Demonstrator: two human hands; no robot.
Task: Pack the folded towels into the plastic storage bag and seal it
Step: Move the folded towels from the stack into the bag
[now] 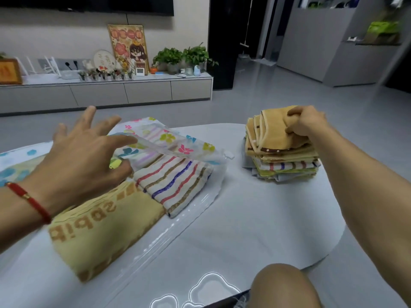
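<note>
On the pale table [255, 218], left of the towel stack [281, 152], lies the flowered plastic bag [169, 138], thin and slippery, best lifted by its mouth flap. Two soft folded towels, striped [175, 185] and yellow [100, 236], sit at its opening. The stack looks light and floppy. My right hand [304, 125] pinches the top tan towel [275, 123]; my left hand [82, 156] hovers spread, holding nothing.

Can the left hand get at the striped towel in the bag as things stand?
Probably yes. The left hand hovers open just beside the striped towel, and the bag flap is raised above it, so nothing seems to block the way.
</note>
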